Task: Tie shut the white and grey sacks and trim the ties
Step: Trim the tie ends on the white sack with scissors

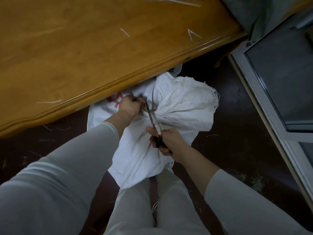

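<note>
**Below the table edge: scissors at the neck of the white sack**

Under the lip of the wooden table [84, 56], the white sack [179, 106] stands on the dark floor [237, 116] between the person's knees. Its mouth is bunched into a tight neck, and the loose top fans out to the right above it.

The right hand [166, 143] is clenched round the black handles of the scissors [153, 119]. The blades are parted and point up along the left side of the neck. The left hand [129, 106] has its fingers curled in a pinch just beside the blades. What it nips is too small to be sure of; most likely it is the tie tail, drawn away from the knot.

The sack looks like thin woven plastic cloth. It is soft, creased and light in the upper part, and it probably slides easily under the fingers. The frayed rim suggests the weave will unravel if nicked. The gathered neck is the firm place to hold, since the cloth there is bunched and bound. The fanned top would only crumple.

The tail probably needs to be kept taut and clear of the cloth, so that the blades meet the tie and not the sack.

White offcuts [125, 32] lie on the tabletop. Grey cloth [254, 16] shows at the top right, and it cannot be told whether that is the grey sack.
</note>
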`<action>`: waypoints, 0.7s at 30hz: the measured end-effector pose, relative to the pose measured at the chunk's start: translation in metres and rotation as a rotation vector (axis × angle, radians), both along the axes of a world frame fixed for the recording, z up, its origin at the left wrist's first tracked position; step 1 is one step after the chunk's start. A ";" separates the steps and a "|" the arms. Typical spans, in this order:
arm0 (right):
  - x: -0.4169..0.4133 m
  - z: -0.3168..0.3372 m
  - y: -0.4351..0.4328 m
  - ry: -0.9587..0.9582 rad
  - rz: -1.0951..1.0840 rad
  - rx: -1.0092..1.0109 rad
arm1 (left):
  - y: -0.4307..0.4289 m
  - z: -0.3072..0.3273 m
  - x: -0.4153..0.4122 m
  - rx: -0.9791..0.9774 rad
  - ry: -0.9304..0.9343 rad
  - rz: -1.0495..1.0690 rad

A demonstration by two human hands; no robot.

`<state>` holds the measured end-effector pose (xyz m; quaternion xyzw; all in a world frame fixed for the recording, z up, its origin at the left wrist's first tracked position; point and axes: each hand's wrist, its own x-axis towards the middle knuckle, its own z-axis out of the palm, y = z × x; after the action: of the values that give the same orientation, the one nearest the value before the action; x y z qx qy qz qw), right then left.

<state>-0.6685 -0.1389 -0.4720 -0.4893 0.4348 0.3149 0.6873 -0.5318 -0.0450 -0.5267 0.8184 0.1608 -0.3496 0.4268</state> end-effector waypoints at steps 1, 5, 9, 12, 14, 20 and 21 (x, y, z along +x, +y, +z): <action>-0.002 0.001 -0.002 -0.041 0.051 -0.049 | -0.001 -0.001 -0.001 -0.007 0.006 0.014; -0.001 0.011 -0.012 -0.302 0.113 -0.356 | -0.001 -0.001 -0.002 -0.021 0.018 0.062; 0.050 0.030 -0.032 -0.467 0.187 -0.716 | -0.005 0.010 0.003 0.019 0.003 0.014; 0.102 0.047 -0.047 -0.529 0.339 -0.947 | -0.007 0.018 0.005 0.116 -0.026 -0.092; 0.131 0.056 -0.056 -0.530 0.454 -1.064 | -0.006 0.018 0.006 0.135 -0.039 -0.104; 0.181 0.069 -0.068 -0.436 0.599 -1.304 | -0.003 0.013 0.009 0.140 -0.039 -0.098; 0.185 0.067 -0.068 -0.456 0.570 -1.319 | -0.003 0.013 0.009 0.136 -0.037 -0.093</action>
<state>-0.4832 -0.2064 -0.4049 -0.9460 0.2366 0.0459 0.2167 -0.5231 -0.0481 -0.5142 0.8584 0.1380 -0.3419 0.3566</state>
